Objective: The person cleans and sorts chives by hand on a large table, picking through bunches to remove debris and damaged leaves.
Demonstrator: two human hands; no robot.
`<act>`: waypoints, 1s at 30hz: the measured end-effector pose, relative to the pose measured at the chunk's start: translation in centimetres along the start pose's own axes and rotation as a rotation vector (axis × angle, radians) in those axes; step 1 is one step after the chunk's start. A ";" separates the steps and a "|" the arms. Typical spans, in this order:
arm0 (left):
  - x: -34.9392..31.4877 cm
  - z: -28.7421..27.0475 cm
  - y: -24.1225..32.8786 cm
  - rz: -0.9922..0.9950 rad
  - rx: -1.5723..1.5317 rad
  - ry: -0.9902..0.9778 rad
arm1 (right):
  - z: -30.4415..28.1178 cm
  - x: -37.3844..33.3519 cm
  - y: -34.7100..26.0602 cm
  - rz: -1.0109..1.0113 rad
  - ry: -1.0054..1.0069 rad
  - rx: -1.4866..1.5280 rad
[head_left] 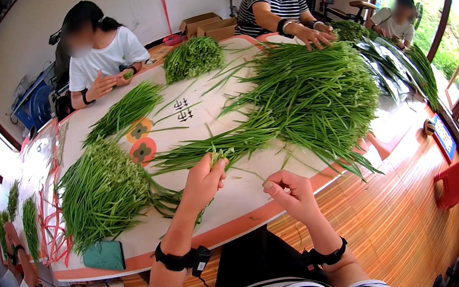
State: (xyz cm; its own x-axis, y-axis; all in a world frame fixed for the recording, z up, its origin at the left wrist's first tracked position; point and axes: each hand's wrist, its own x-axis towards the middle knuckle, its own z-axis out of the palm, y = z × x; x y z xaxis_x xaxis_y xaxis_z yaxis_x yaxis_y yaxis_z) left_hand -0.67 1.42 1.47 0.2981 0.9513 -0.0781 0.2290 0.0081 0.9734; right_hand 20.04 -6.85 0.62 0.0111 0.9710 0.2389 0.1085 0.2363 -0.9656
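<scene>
My left hand (206, 178) is closed around a small bunch of chives (217, 156), whose pale ends poke out above the fist while green leaves hang below it. To its right, my right hand (289, 194) is held in a pinch over the table's near edge. A thin stem seems to run toward those fingertips; whether they grip it I cannot tell. Just beyond my hands, loose chives (218, 147) lie across the white table (200, 103). A big heap of chives (318, 100) spreads to the right, and a stacked pile (103, 192) lies at the left.
A green phone case (104, 255) lies near the table's front left edge, by red ties (51, 220). More chive piles (193, 58) are at the back. Several people sit around, one with a hand (314, 34) on the big heap. A red stool (456, 181) stands at right.
</scene>
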 end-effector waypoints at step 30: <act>-8.9 3.4 2.3 0.022 0.178 0.060 | 1.8 -1.4 -1.2 0.005 -0.259 0.088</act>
State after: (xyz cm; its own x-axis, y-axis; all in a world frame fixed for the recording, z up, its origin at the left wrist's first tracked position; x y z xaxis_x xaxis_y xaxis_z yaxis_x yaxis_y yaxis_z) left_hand 0.34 -8.12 3.64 0.2499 0.9675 -0.0393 0.3854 -0.0622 0.9206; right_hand 18.06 -8.41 1.24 -0.2443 0.9465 0.2108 0.0221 0.2228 -0.9746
